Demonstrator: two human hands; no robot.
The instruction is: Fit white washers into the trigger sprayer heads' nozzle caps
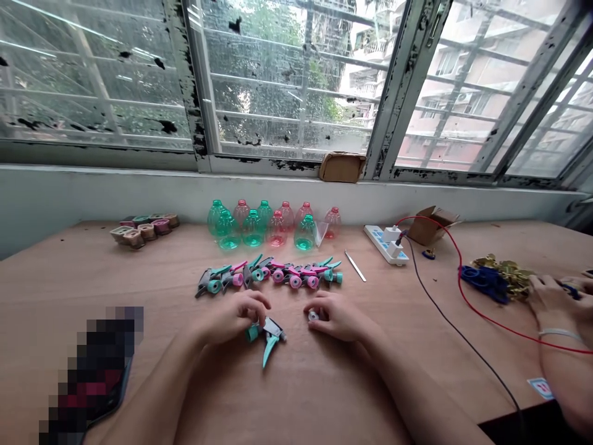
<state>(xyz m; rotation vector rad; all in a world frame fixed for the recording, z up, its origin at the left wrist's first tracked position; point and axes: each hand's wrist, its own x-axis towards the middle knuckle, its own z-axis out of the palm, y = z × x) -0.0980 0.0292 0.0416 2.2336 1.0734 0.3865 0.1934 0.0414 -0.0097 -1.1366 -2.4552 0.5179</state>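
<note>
Right, from my remote seat: left hand (234, 316) half-curled at the trigger sprayer head (269, 349), lower centre, grip unclear; light, stiff plastic, best taken by its neck. Right hand (336, 316) closed on, seemingly, a small white part (314, 316).

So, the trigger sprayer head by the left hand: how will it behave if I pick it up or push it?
The trigger sprayer head is probably light for its size, as it looks like molded plastic. Lying on its side with the teal trigger sticking out, it seems unlikely to roll but may slide.
</note>
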